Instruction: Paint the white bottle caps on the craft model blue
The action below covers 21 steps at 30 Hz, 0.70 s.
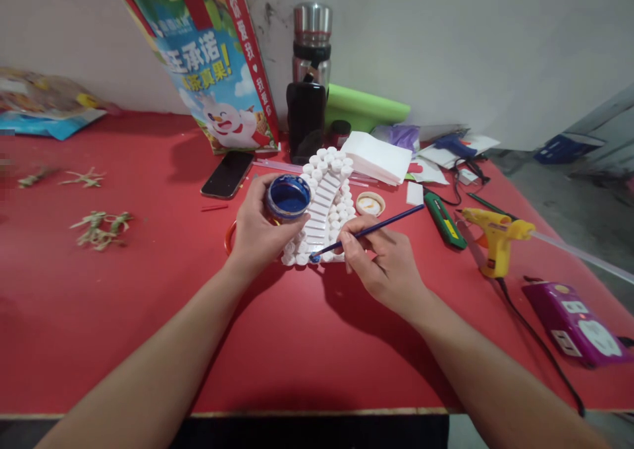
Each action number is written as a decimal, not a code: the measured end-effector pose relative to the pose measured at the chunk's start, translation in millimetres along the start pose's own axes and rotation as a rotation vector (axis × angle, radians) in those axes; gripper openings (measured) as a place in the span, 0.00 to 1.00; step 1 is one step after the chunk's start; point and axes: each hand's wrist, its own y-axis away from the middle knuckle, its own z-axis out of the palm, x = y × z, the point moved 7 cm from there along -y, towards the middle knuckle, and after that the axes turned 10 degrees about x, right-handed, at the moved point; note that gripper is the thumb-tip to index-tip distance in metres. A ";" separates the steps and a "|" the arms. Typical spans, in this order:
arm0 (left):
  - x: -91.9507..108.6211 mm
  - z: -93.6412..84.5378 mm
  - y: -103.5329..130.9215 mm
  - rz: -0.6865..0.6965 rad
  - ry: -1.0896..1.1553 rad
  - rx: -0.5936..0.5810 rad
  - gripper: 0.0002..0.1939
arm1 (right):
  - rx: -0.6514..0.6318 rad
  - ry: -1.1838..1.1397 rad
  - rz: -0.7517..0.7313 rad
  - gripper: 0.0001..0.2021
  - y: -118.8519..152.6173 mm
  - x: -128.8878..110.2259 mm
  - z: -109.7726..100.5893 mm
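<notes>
My left hand is closed around a small open jar of blue paint, tipped slightly so the paint shows. In my right hand is a thin dark blue paintbrush, pinched between thumb and fingers. Its tip touches the front edge of a white model made of rounded white pieces with a ladder-like strip of steps up the middle. One front piece has blue paint on it. The jar and my left hand cover part of the model's left side. A round lid lies just right of the model.
On the red table are a phone, a propped black phone, a steel flask, and a colourful bag. To the right lie a green cutter, yellow glue gun and purple power strip. Straw figures lie left.
</notes>
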 end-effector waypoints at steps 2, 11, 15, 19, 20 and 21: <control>0.8 0.1 -0.1 0.010 -0.006 0.003 0.33 | -0.011 0.015 0.000 0.10 -0.8 -1.7 -1.1; -0.5 1.0 0.6 -0.001 -0.025 -0.011 0.34 | 0.003 -0.003 0.007 0.09 -1.6 -2.5 -2.1; 0.1 0.4 0.5 0.002 -0.024 -0.006 0.34 | -0.010 0.002 -0.021 0.09 -1.7 -4.2 -2.0; 0.2 0.2 0.7 0.005 -0.012 -0.008 0.33 | 0.005 0.018 0.003 0.09 -2.2 -2.6 -6.1; 0.1 0.3 0.8 0.006 -0.011 -0.009 0.33 | 0.014 0.015 0.007 0.09 -2.3 -2.6 -6.9; -0.1 0.3 0.8 0.007 -0.012 -0.010 0.33 | 0.020 0.010 0.008 0.09 -2.4 -2.9 -7.1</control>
